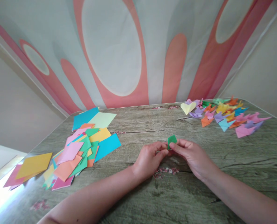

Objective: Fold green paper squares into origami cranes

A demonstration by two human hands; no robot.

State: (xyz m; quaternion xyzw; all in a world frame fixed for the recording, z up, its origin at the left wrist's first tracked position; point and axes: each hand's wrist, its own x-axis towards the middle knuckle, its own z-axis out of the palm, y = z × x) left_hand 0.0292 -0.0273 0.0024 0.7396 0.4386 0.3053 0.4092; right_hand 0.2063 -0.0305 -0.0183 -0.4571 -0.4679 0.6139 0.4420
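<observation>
A small folded piece of green paper point(172, 140) is held up just above the table, between my two hands. My left hand point(150, 158) pinches its lower left edge with thumb and forefinger. From the other side, my right hand point(191, 155) grips it with the thumb across the front and the fingers behind. The fingertips of both hands meet at the paper's bottom edge and hide part of it.
A loose heap of coloured paper sheets point(75, 149) covers the table's left side, with yellow and pink sheets point(34, 165) beside it near the edge. Several folded paper figures point(222, 113) stand at the back right. The wood-grain tabletop point(138, 124) meets a patterned wall covering point(155, 62).
</observation>
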